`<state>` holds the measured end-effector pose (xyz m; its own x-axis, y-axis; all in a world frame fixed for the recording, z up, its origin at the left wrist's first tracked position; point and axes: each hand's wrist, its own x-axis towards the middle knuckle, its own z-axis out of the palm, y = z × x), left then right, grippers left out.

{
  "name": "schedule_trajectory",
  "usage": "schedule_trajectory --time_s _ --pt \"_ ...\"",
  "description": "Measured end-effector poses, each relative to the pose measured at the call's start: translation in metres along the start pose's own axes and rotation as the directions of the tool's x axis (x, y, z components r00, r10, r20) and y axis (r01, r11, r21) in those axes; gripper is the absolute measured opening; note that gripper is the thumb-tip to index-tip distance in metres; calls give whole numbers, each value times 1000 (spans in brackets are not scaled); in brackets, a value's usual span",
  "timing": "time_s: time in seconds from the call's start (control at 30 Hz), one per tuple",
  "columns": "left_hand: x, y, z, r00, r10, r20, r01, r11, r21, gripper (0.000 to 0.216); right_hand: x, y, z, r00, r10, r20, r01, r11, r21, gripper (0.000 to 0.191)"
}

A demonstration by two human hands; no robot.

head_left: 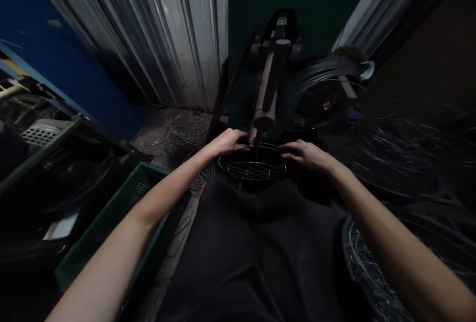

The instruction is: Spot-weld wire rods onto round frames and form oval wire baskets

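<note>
A round wire basket (249,178) with a crossed wire bottom sits tilted at the lower end of a machine's thick metal rod (265,99), just above my lap. My left hand (231,141) is closed on the left part of its upper ring, close by the rod's narrow tip. On the right side, my right hand (305,154) pinches the same ring between thumb and fingers. Dim light hides part of the fingertips and the area under the basket. A dark apron (260,242) covers my legs.
The green machine body (305,20) rises ahead. Beside it on the right hangs a blurred wire coil (320,72). Tangled wire (186,136) lies on the floor at left, near a green crate (100,238). A container of wire pieces (372,272) stands by my right forearm.
</note>
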<state>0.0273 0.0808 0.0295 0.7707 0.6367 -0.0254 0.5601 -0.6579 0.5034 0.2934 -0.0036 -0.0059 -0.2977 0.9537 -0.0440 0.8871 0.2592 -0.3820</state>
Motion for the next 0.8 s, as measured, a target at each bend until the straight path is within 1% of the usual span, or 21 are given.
schedule_trajectory --time_s 0.07,0.13,0.2,0.23,0.27,0.3,0.4,0.5,0.57,0.63,0.7,0.77,0.8 --pt "-1 -1 0 1000 26 -14 -26 1000 -13 30 -1 -1 -5 1000 -24 7 24 1000 8 39" --pt "-5 -5 1 998 49 -30 -50 998 -44 30 -4 2 -12 998 -39 -48 41 998 51 41" --pt "-10 -10 2 998 53 -45 -57 994 -93 29 -9 10 -19 992 -1 -124 12 996 91 45" --pt "-14 -13 2 997 52 -52 -58 991 -120 28 -12 14 -21 990 28 -140 -14 995 94 45" --pt "-17 -16 3 997 50 -58 -58 988 -146 27 -14 18 -21 991 45 -129 -34 996 84 45" --pt "-20 -19 3 997 48 -60 -58 984 -169 27 -15 22 -21 995 42 -94 -36 997 68 43" --pt "-26 -29 5 999 27 -44 -36 976 -213 29 -14 25 -12 999 -35 34 33 999 34 40" --pt "-30 -41 7 1000 -13 -20 8 973 -231 31 -6 20 -2 994 -68 89 69 998 -13 34" --pt "-34 -47 6 999 -52 5 52 979 -198 32 -1 14 1 993 -78 89 82 996 -47 31" --pt "-39 -48 3 996 -94 -8 93 990 -109 38 3 6 0 992 -100 72 104 992 -64 30" --pt "-42 -42 2 990 -114 -89 114 993 3 51 6 -4 -3 990 -121 68 126 988 -89 29" --pt "-42 -29 6 981 -86 -176 106 988 109 64 10 -16 -5 987 -123 100 137 979 -150 29" --pt "-39 -21 10 981 -59 -186 89 984 158 67 12 -22 -6 987 -111 116 132 972 -193 28"
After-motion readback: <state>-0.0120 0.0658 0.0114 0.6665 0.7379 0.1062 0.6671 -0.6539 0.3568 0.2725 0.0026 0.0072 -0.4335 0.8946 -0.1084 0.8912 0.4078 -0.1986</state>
